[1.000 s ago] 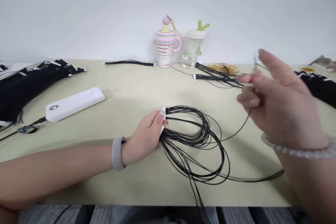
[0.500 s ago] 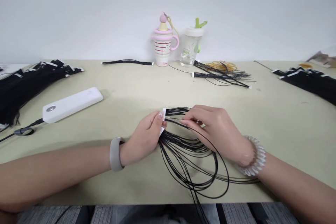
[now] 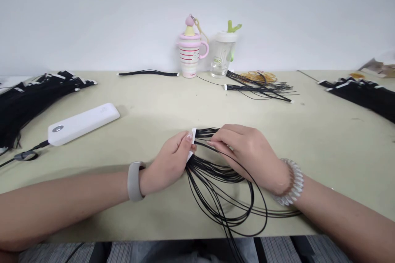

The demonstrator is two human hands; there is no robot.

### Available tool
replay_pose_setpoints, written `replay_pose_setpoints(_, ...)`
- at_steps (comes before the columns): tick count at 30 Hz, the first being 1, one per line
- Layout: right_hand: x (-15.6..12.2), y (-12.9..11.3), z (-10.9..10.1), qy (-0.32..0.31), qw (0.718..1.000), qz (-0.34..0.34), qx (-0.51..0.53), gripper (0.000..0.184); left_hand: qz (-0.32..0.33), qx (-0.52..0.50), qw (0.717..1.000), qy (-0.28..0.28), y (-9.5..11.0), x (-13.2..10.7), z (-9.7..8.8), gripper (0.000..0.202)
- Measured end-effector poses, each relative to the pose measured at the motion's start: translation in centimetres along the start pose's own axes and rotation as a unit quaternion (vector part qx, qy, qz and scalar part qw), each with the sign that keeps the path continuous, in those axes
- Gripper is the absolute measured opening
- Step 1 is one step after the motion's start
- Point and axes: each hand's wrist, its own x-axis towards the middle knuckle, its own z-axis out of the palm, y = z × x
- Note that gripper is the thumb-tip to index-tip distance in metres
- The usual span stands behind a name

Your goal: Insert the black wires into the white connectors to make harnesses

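Observation:
In my left hand [image 3: 173, 158] are white connectors [image 3: 194, 132], pinched between thumb and fingers; the fingers hide part of them, so I cannot tell how they are joined. Many thin black wires [image 3: 212, 168] run out of them to the right and loop down over the table's front edge. My right hand [image 3: 247, 152] is closed, its thumb and forefinger pinching a thin black wire [image 3: 203, 139] just right of the connectors. The tip of that wire is at the connector's face; whether it sits inside is too small to tell.
A white power bank [image 3: 84, 124] with a cable lies left. Black wire bundles [image 3: 37, 98] are heaped at far left, with another heap [image 3: 361, 94] at far right. A pink-lidded cup [image 3: 189, 57], a clear bottle [image 3: 222, 55], loose harnesses [image 3: 256, 88] and yellow rubber bands [image 3: 262, 76] stand or lie along the wall.
My right hand has moved slightly left, bringing the pinched wire closer to the connector. The left hand keeps its hold. The whole view has shifted a little.

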Motion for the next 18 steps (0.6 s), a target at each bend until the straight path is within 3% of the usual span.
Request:
replay_pose_setpoints(6,0.1,-0.3,0.1,-0.005,1.000,-0.018,-0.018,0.026,0.030,0.041,0.999,-0.002,-0.1,0.0,0.0,0.038)
replay_pose_setpoints(11,0.3,0.2,-0.1,-0.019,0.999,-0.019,-0.036,0.024,0.017,0.018,1.000,-0.006,0.0,0.0,0.0,0.038)
replay_pose_setpoints(18,0.0,0.8,-2.9,0.070,0.997,0.012,-0.040,0.034,-0.033,-0.033,0.999,0.024,-0.1,0.2,-0.2,0.038)
